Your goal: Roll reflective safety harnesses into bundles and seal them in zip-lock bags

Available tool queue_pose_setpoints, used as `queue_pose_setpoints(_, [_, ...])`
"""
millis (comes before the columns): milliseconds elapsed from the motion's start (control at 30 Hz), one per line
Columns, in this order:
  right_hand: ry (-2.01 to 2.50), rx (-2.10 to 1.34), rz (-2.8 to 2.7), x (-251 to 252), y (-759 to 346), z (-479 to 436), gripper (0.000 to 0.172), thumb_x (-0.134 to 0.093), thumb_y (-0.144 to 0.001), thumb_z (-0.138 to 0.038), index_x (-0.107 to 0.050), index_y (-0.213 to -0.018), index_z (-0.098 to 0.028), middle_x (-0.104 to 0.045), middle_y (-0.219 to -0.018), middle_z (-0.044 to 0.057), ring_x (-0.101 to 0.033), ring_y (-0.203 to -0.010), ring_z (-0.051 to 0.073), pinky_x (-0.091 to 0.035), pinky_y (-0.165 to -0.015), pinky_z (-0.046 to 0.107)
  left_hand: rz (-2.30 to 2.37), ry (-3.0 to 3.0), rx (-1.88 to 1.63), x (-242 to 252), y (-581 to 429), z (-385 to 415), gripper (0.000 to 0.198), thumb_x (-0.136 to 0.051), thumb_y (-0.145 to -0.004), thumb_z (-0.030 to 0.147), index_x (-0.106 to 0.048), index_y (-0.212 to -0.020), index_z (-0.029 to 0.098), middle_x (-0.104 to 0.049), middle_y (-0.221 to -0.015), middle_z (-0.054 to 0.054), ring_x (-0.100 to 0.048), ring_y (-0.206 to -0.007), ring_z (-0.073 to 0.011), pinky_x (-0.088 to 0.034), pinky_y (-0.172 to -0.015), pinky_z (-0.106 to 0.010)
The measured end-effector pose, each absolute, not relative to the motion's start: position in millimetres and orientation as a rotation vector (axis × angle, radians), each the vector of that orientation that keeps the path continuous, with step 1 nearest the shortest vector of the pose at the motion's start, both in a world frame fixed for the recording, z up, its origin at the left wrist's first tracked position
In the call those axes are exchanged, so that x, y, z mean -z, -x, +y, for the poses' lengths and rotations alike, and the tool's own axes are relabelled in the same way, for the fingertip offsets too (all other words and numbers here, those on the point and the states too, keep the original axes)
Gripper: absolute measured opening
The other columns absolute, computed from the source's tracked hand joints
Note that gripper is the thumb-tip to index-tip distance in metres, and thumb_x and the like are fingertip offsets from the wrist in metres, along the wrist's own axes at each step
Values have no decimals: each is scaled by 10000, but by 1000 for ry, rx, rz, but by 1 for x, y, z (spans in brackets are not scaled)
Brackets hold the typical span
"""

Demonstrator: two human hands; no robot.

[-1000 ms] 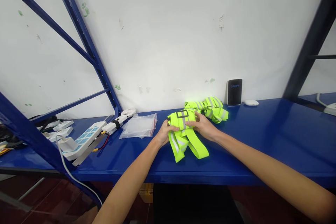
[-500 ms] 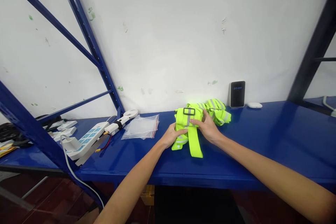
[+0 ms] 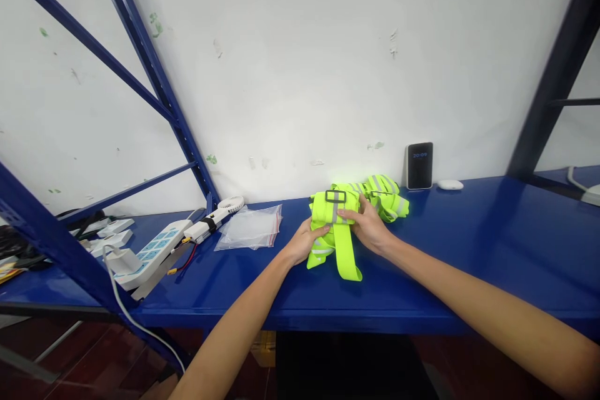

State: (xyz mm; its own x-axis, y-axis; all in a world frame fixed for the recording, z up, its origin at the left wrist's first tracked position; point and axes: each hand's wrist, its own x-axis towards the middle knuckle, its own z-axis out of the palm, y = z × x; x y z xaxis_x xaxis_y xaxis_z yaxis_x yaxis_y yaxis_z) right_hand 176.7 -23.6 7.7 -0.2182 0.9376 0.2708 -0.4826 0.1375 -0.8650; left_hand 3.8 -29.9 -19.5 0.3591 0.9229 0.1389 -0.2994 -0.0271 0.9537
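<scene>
Neon yellow reflective vest [image 3: 334,225], folded into a bundle with a black buckle on top, sits on the blue shelf [image 3: 469,250] about mid-frame, one strap hanging toward the front edge. Left hand [image 3: 302,242] grips the bundle's lower left side, thumb over the fabric, fingers underneath, probably curled around it, hard to see. Right hand [image 3: 370,228] presses on the right side, fingertips on top near the grey stripe, palm against the edge. So the vest is pinched between both hands, resting on the shelf. Just behind it, touching or nearly, a second pile of yellow vests [image 3: 384,195] by the wall. Right of that, a dark small device [image 3: 419,165] leaning upright and a white oval thing [image 3: 450,185]. Left: clear zip bags [image 3: 250,226], small white fan [image 3: 220,212], power strip [image 3: 152,251].
</scene>
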Motion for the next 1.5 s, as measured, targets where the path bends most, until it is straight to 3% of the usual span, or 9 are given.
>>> queue_pose_setpoints(300, [604,-1145,-1577,-12,-187,-22,629,-802,-592,-272,-429,-1099,-270,-656,-889,1,-654,-811,229,-549,-682,347,792,-1243,-1107,18,-3,-31,418,-772,-656,256,-666,-1019,80,-719,-832,-105,-677,-730,-243,-484,-707,-324])
queue_pose_setpoints(500, [603,-887,-1739,-8,-190,-17,454,-714,-689,-268,-542,-1107,-229,-632,-1054,47,-607,-993,247,-508,-853,385,707,-1148,-1108,19,-3,-32,425,-775,-650,218,-638,-1038,111,-707,-905,-103,-675,-779,-223,-492,-740,-321])
queue_pose_setpoints(767, [580,-850,-1648,-2,-183,-23,391,-681,-743,-246,-552,-1112,-231,-640,-1114,68,-616,-1028,255,-519,-878,402,726,-1136,-1086,18,-7,-37,493,-825,-652,281,-596,-1070,152,-684,-1000,-94,-665,-784,-190,-500,-751,-326])
queue_pose_setpoints(967, [509,-732,-1752,0,-180,-26,305,-663,-760,-185,-585,-1052,-227,-531,-1377,93,-508,-1259,258,-404,-1044,438,786,-1175,-1098,15,-10,-38,554,-863,-573,198,-620,-1069,149,-695,-1014,-93,-661,-895,-220,-485,-831,-342])
queue_pose_setpoints(1100, [517,-574,-1917,-2,-185,-27,253,-624,-783,-154,-595,-1021,-237,-603,-1310,81,-506,-1274,265,-368,-1071,495,810,-1180,-1092,14,-10,-37,532,-860,-563,192,-639,-1043,130,-705,-945,-95,-663,-835,-215,-484,-793,-331])
queue_pose_setpoints(1233, [503,-433,-2005,-4,-189,-28,348,-625,-762,-126,-591,-1080,-264,-633,-1260,60,-403,-1359,274,-314,-1110,533,802,-1156,-1088,15,-9,-37,492,-852,-544,165,-652,-992,125,-703,-889,-78,-654,-777,-196,-478,-752,-309])
queue_pose_setpoints(1400, [495,-465,-1985,-4,-189,-28,298,-605,-785,-143,-571,-1056,-262,-634,-1255,70,-572,-1195,275,-431,-1001,504,717,-1068,-1122,15,-7,-38,345,-760,-592,153,-654,-917,115,-690,-807,-60,-627,-690,-166,-462,-683,-273])
queue_pose_setpoints(1500, [531,-449,-1953,-4,-189,-27,280,-589,-792,-145,-555,-1047,-256,-631,-1264,70,-591,-1166,270,-446,-973,496,651,-994,-1154,11,-6,-38,308,-695,-612,185,-651,-912,130,-689,-807,-51,-619,-678,-167,-452,-629,-256])
